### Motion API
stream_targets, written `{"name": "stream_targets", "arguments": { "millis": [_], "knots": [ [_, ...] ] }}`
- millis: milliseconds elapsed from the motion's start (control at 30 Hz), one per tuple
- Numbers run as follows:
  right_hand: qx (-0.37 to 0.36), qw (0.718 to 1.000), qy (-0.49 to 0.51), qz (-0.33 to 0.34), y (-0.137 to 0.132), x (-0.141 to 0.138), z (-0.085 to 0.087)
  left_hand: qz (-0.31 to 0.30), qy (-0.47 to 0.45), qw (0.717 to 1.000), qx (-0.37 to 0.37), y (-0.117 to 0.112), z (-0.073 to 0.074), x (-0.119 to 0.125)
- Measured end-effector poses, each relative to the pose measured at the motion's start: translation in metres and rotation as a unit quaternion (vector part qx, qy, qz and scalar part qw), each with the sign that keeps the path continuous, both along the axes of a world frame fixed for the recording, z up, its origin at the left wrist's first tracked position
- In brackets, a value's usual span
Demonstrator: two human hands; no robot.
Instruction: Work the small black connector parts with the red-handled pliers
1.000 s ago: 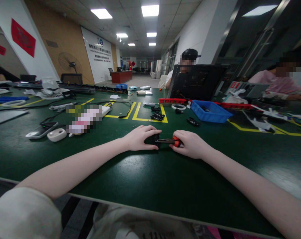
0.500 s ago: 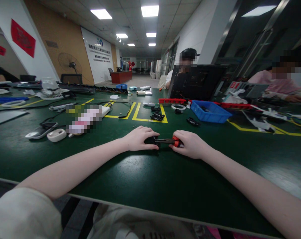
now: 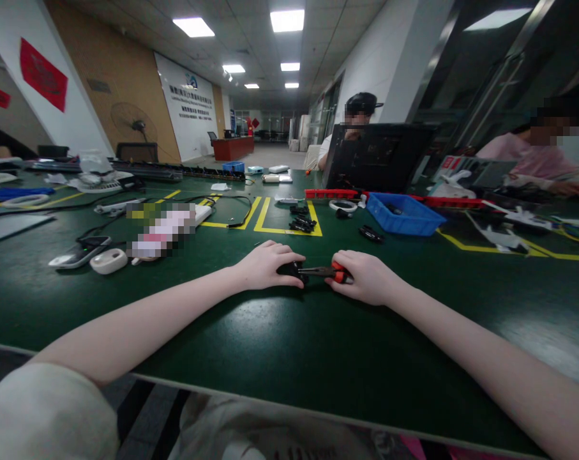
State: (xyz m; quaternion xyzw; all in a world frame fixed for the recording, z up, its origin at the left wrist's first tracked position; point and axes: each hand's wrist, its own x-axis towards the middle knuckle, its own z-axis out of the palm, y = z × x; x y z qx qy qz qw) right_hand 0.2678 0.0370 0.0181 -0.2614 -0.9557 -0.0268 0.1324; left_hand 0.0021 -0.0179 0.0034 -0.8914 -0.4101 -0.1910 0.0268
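Note:
My left hand (image 3: 264,264) rests on the green table (image 3: 289,345), its fingers closed over a small black part (image 3: 289,269) and pinning it down. My right hand (image 3: 366,277) is closed on the red handles of a pair of pliers (image 3: 326,272). The pliers' dark jaws point left and meet the black part under my left fingers. Both forearms lie stretched across the table.
Beyond my hands are loose black parts (image 3: 302,223) inside a yellow-taped box, a blue bin (image 3: 403,214), a roll of tape (image 3: 343,206) and a red rail (image 3: 332,193). At the left lie a white device (image 3: 109,260), a handset (image 3: 78,251) and cables. Two people sit at the far side.
My left fingers have shifted slightly on the black part. The pliers and my right hand stay in place.

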Motion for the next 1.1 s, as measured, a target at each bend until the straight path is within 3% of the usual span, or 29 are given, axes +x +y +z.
{"name": "stream_targets", "arguments": {
  "millis": [667, 1100],
  "knots": [
    [0.015, 1.000, 0.007, 0.006, -0.0023, 0.0001, 0.0013, -0.042, -0.054, 0.995, 0.070, -0.0009, -0.0033, -0.0017],
    [0.030, 0.999, 0.010, 0.024, -0.0027, 0.0005, 0.0011, -0.005, -0.061, 0.997, 0.038, -0.0002, -0.0025, -0.0011]
  ]
}}
